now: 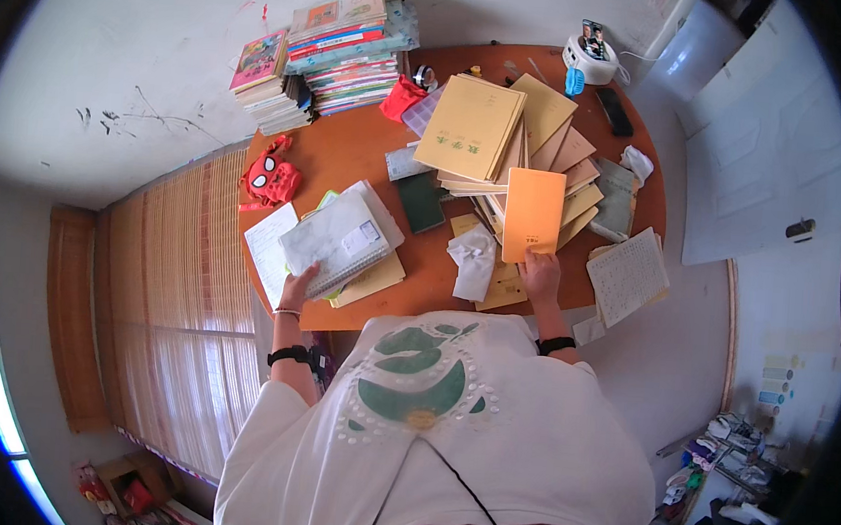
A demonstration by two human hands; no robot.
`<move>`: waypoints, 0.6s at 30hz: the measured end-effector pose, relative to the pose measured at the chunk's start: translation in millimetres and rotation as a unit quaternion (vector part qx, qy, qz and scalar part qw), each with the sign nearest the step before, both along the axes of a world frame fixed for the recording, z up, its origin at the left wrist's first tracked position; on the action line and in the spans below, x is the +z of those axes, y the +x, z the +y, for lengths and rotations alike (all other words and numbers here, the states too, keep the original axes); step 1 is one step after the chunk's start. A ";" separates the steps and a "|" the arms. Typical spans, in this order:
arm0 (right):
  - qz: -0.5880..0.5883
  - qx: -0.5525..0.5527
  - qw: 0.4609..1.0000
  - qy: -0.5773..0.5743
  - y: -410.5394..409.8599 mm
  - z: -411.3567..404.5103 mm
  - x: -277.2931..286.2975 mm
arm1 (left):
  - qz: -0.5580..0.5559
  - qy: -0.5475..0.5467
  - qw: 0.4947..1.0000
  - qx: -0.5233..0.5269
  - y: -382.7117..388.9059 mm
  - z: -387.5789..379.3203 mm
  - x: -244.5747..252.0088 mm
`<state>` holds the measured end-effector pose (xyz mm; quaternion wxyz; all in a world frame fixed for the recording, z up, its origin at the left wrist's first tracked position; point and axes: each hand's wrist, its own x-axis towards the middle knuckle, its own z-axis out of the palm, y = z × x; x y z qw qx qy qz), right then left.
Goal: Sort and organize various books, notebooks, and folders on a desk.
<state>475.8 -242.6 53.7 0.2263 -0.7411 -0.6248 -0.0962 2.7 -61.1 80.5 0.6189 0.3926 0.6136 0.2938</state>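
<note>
My right hand (539,275) grips the lower edge of an orange-covered exercise book (534,215), held over a fanned heap of tan exercise books (472,125). On the left, my left hand (299,287) has its thumb on top of a grey marbled spiral notebook (331,239); its other fingers are hidden beneath. More notebooks and papers lie under that notebook. A crumpled white tissue (473,255) rests just left of my right hand. Between the two groups lies a dark green notebook (420,203).
Tall book stacks (354,56) stand at the back left, with a red mask-faced pouch (272,178) nearer. At the right are a black phone (614,112), a white device (590,60), a grey book (614,200) and handwritten sheets (628,275) overhanging the wooden table's edge.
</note>
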 end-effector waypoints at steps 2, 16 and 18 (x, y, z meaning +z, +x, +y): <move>0.064 -0.003 0.997 -0.051 5.6 -2.6 6.2 | -0.007 -0.009 1.000 0.010 0.8 -0.7 0.9; 0.202 -0.163 0.910 -0.324 22.4 18.3 28.4 | 0.006 0.024 0.999 0.025 6.6 -2.9 5.9; 0.136 -0.157 0.919 -0.335 15.2 22.2 26.4 | 0.016 0.057 0.998 0.021 16.7 -1.4 12.1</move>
